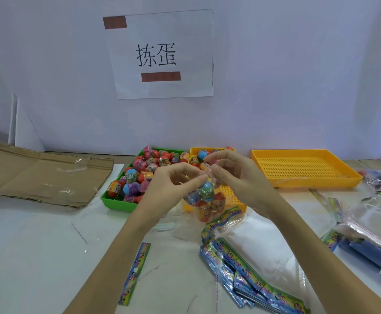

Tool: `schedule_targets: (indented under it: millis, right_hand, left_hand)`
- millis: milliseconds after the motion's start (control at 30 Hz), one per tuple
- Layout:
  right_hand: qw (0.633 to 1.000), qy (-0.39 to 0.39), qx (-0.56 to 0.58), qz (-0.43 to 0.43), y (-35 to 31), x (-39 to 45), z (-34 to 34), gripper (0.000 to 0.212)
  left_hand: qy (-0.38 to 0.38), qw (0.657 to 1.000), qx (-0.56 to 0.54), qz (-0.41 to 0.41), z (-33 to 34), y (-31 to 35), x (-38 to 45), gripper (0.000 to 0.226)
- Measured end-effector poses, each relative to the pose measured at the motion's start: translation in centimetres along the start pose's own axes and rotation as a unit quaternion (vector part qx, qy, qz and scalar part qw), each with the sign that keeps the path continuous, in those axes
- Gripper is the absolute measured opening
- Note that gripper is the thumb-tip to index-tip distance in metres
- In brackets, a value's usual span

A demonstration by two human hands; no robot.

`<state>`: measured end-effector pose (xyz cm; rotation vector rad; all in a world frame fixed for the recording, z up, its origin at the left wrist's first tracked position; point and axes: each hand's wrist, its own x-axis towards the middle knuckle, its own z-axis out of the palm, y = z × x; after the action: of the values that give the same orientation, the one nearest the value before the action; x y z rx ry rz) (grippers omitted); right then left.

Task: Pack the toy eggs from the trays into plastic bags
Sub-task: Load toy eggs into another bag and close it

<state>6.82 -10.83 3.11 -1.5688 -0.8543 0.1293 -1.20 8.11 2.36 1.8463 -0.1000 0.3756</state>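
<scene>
A clear plastic bag (206, 203) holding several toy eggs hangs above the table in front of the trays. My left hand (173, 184) pinches the bag's top edge from the left, and my right hand (232, 175) pinches it from the right. A blue-topped egg sits uppermost inside the bag. Behind my left hand, a green tray (114, 201) is heaped with several red, blue and purple toy eggs (139, 175). A small yellow tray (237, 200) behind the bag holds a few more eggs at its far end (202, 155).
An empty large yellow tray (305, 168) stands at the back right. Printed bag headers and flat bags (241, 273) lie in front, one strip (135, 273) apart. More clear bags (375, 223) pile at the right. Flattened cardboard (37, 175) lies left.
</scene>
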Motion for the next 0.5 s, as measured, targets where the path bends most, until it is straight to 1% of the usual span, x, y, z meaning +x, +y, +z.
schedule_targets:
  millis: [67,100,167,233,333,400,467,500]
  right_hand:
    - [0.999,0.035,0.026,0.021,0.01,0.04,0.11,0.021]
    - [0.998,0.037,0.031,0.04,0.05,0.03,0.06,0.023]
    - [0.997,0.007,-0.001,0.072,0.11,-0.07,-0.15,0.024]
    - [0.996,-0.023,-0.025,0.084,0.28,-0.22,-0.13,0.021]
    - [0.997,-0.01,-0.033,0.071,0.31,-0.23,0.1,0.015]
    - [0.998,0.004,-0.038,0.056,0.2,-0.23,0.22,0.012]
    - [0.998,0.011,-0.05,0.045,0.08,-0.24,0.27,0.01]
    - [0.997,0.012,-0.055,0.043,0.04,-0.25,0.34,0.009]
  left_hand:
    - [0.035,0.999,-0.026,-0.003,-0.08,-0.11,0.1,0.001]
    - [0.05,0.997,-0.051,-0.006,-0.19,-0.16,0.15,0.001]
    - [0.069,0.994,-0.082,-0.012,-0.35,-0.3,0.2,0.006]
    - [0.077,0.993,-0.084,-0.022,-0.3,-0.31,0.18,0.009]
    - [0.086,0.989,-0.109,-0.048,-0.18,-0.38,0.25,0.01]
    - [0.078,0.988,-0.12,-0.063,-0.18,-0.33,0.27,0.015]
    - [0.067,0.989,-0.116,-0.063,-0.14,-0.24,0.22,0.02]
    - [0.073,0.99,-0.109,-0.057,-0.1,-0.24,0.18,0.019]
